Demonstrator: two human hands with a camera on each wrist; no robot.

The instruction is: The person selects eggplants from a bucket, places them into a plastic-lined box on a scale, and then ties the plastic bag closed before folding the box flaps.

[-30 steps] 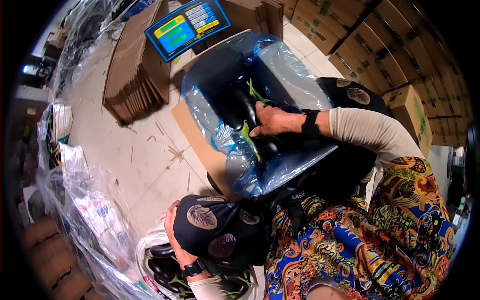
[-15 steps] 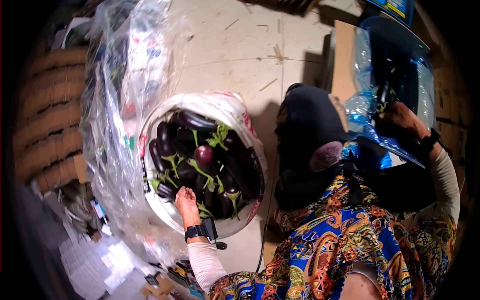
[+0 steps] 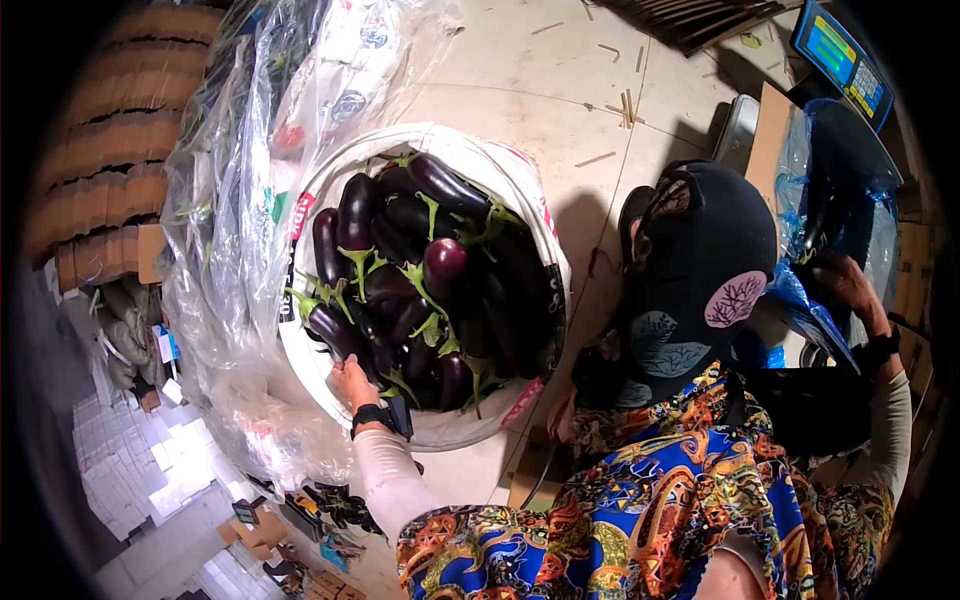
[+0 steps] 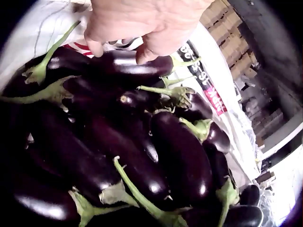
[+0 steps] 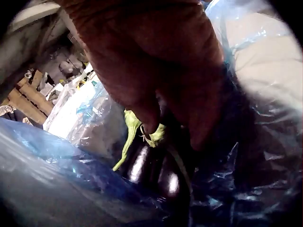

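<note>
My left hand (image 3: 355, 385) is at the near left edge of a white sack (image 3: 310, 375) full of dark purple eggplants with green stems. In the left wrist view its thumb and fingers grip an eggplant (image 4: 125, 65) lying at the sack's side, on top of the heap. My right hand (image 3: 848, 288) reaches down into a carton (image 3: 770, 140) lined with blue plastic (image 5: 227, 175). There, in the right wrist view, thumb and fingers come down around an eggplant (image 5: 142, 163) near its green cap, other eggplants lying close against it. Shadow hides much of the fingers.
A blue-framed scale display (image 3: 845, 65) stands behind the carton. Clear plastic wrap and bags (image 3: 240, 230) lie along the sack's left side. Stacked cartons (image 3: 120, 130) are at far left, flattened cardboard (image 3: 690, 18) at the back. My knee (image 3: 700, 260) stands between sack and carton.
The head view has swung left from the carton to the sack. My left hand has gone from beside my knee to an eggplant in the sack. The right hand stays in the carton.
</note>
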